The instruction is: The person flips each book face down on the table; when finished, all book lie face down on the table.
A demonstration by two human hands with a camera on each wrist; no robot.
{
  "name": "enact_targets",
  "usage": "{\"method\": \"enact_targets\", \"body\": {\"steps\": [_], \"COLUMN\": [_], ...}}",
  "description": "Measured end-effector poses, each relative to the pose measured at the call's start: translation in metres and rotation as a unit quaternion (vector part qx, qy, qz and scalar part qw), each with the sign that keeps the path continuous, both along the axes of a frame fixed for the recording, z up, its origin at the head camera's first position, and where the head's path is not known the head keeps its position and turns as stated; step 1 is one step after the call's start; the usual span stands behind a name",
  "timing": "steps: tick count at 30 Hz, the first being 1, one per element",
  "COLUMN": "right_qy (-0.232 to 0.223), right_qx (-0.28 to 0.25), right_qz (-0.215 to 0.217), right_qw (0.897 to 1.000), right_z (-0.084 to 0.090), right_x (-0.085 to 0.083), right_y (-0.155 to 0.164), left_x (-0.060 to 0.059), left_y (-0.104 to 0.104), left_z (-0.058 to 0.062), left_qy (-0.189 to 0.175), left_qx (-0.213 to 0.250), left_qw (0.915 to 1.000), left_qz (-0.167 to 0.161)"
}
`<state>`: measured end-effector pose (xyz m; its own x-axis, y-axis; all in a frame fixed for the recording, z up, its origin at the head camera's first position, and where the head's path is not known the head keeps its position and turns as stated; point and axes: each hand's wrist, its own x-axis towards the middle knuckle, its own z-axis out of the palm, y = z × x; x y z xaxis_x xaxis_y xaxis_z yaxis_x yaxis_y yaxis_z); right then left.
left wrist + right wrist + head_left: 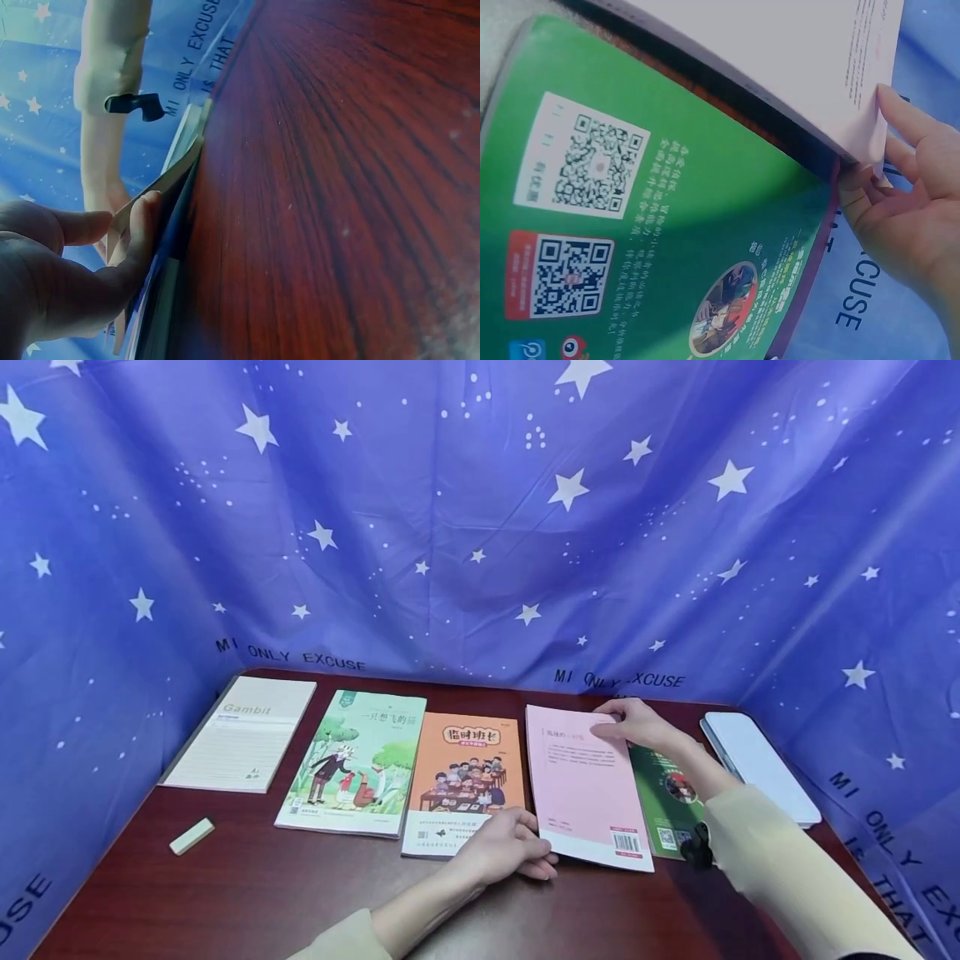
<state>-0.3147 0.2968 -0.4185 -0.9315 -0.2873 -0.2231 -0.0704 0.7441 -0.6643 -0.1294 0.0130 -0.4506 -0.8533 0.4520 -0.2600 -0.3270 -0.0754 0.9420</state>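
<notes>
Okay, starting with the head view: pink softcover book (pixel 588 785) in both hands, barcode side up, between the orange paperback with a classroom cartoon (pixel 468 777) and the dark green paperback (pixel 663 806), partly covering the green one. Left hand (pixel 504 847) at the bottom left corner, right hand (pixel 637 731) at the top right. Farther left, mint-green illustrated paperback (pixel 352 768), cream Gambit notebook (pixel 240 735) and small pale eraser-like block (pixel 192 836). Over on the far right, flat white case-like thing (pixel 761 768). All on a dark red wood-grain table (pixel 600 918).

Left wrist view next: thumb and fingers pinching the pink book's edge, seemingly raised off the tabletop. Could slip from too light a pinch, or bump the orange paperback with knuckles so near. Can't tell about actual contact there.

Right wrist view last: thumb on top, fingers curled underneath, corner visibly bent. Could crease with a harder squeeze, twist from an uneven pull, or drag the green paperback along by snagging its edge.
</notes>
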Motion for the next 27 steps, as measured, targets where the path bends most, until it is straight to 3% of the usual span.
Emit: {"method": "enact_targets", "body": {"steps": [8, 18, 27], "right_qy": [0.021, 0.041, 0.051], "right_qx": [0.055, 0.093, 0.12], "right_qz": [0.026, 0.026, 0.021], "right_qw": [0.998, 0.995, 0.991], "right_z": [-0.0003, -0.0052, -0.0045], "right_x": [-0.0044, -0.0087, -0.0087], "right_y": [-0.0025, -0.0036, -0.0061], "left_x": [-0.0009, 0.0, -0.0017], "left_y": [0.0036, 0.0046, 0.0074], "left_z": [-0.0008, 0.0012, 0.001], "left_qy": [-0.011, -0.016, -0.011], "left_qx": [-0.006, -0.013, -0.052], "left_qw": [0.9999, 0.9998, 0.9986], "left_qz": [-0.006, -0.007, 0.0]}}
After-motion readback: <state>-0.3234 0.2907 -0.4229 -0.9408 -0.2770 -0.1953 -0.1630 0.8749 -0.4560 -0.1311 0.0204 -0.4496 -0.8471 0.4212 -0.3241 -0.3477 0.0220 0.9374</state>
